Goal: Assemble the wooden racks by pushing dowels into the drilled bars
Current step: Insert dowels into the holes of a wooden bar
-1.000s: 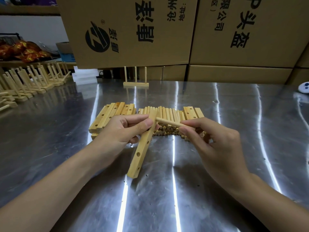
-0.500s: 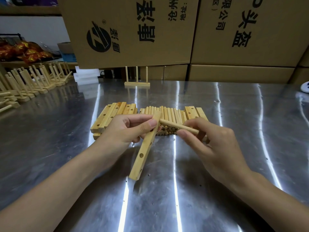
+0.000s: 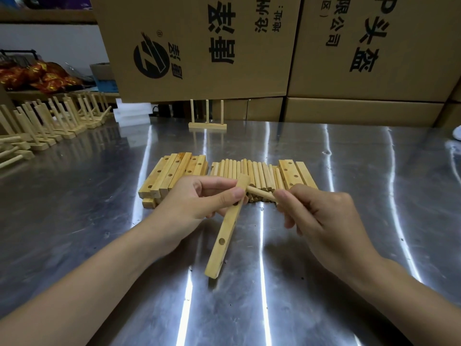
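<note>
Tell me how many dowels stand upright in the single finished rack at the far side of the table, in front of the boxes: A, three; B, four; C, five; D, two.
A: the finished rack in front of the cardboard boxes shows three upright dowels in its base bar.

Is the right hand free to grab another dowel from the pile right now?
Probably not yet: the right hand pinches a dowel at the bar, though the pile lies uncovered just behind.
</note>
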Tool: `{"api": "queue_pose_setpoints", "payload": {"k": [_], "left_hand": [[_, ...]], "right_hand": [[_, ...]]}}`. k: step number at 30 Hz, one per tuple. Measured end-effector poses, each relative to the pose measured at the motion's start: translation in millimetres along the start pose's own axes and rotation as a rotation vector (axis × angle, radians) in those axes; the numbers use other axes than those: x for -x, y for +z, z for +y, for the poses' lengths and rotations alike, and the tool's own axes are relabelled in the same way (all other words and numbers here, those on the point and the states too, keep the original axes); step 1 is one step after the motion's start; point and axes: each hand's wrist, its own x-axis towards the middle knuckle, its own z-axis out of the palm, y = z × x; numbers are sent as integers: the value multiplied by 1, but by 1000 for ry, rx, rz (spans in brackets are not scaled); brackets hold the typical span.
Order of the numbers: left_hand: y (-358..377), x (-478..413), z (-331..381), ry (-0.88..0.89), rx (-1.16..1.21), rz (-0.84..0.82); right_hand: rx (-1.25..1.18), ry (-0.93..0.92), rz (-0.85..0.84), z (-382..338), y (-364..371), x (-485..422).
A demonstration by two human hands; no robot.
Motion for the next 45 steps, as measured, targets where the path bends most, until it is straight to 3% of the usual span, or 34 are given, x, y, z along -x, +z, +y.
{"api": "queue_pose_setpoints", "payload": {"k": [6, 12, 14, 17, 20, 24, 27, 33, 37, 40, 43, 45], "left_hand": [[3, 3, -1, -38, 3, -57], [1, 2, -6, -62, -70, -138], [1, 0, -9, -69, -25, -95], [0, -5, -10, -92, 204, 76], [-3, -9, -8, -115, 534, 195], [-3, -10, -6, -152, 802, 266], [-1, -10, -6, -174, 829, 288], [-1, -12, -8, -182, 793, 291], [-1, -12, -9, -180, 791, 292], [0, -12, -8, -185, 799, 281], [1, -11, -6, -194, 798, 254], [2, -11, -4, -199, 788, 230]], "right_hand": [[18, -124, -62, 3, 0, 1], [56, -93, -169, 8, -2, 2], [-33, -66, -141, 6, -6, 0], [-190, 4, 29, 9, -12, -6], [27, 54, 91, 24, -11, -12], [423, 7, -142, 42, -4, -11], [459, 14, -204, 46, -2, -11], [422, -45, -137, 48, 0, -12], [415, -172, 24, 43, 0, -15], [166, -173, 237, 35, -8, -15], [-522, 89, 224, 23, -14, -15], [-789, 214, 205, 16, -14, -16]]}}
